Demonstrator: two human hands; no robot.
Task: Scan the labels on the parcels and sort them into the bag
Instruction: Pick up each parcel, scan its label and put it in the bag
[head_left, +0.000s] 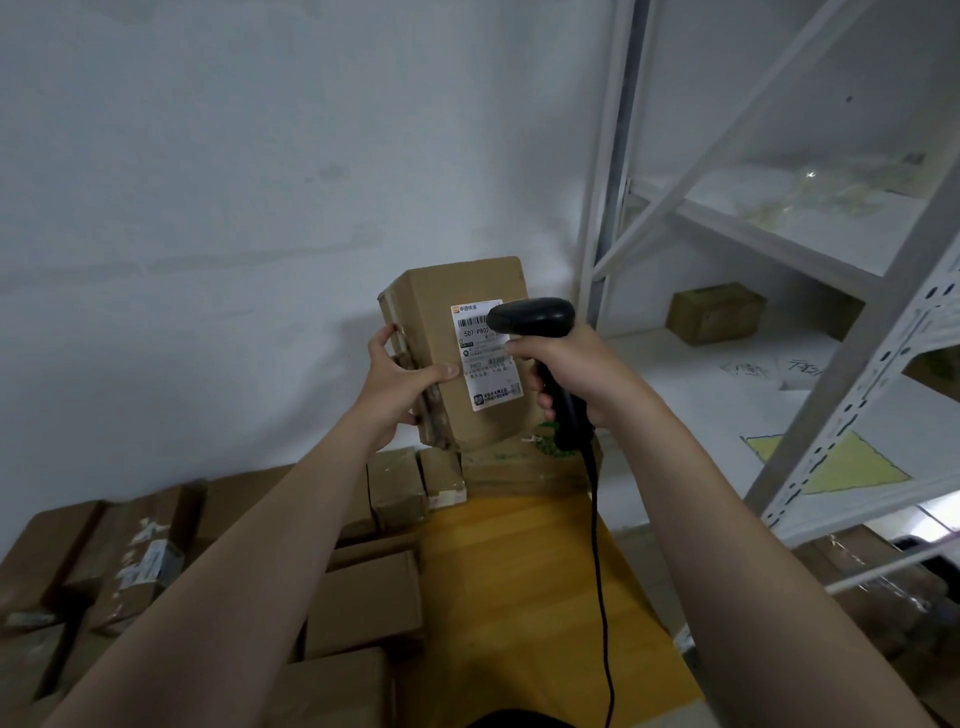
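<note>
My left hand (397, 382) grips the left edge of a brown cardboard parcel (431, 312) and holds it upright in the air, thumb across its front. A white shipping label (488, 364) with barcodes faces me. My right hand (576, 371) grips the handle of a black barcode scanner (535, 314), whose head sits right in front of the label's upper right part. The scanner's black cable (600, 571) hangs down toward me. No bag is in view.
Several brown parcels (363, 603) lie piled on the left and at the back of a yellow table top (519, 597). A white metal shelf rack (852, 364) stands on the right, with a small box (714, 312) on one shelf and wrapped boxes below.
</note>
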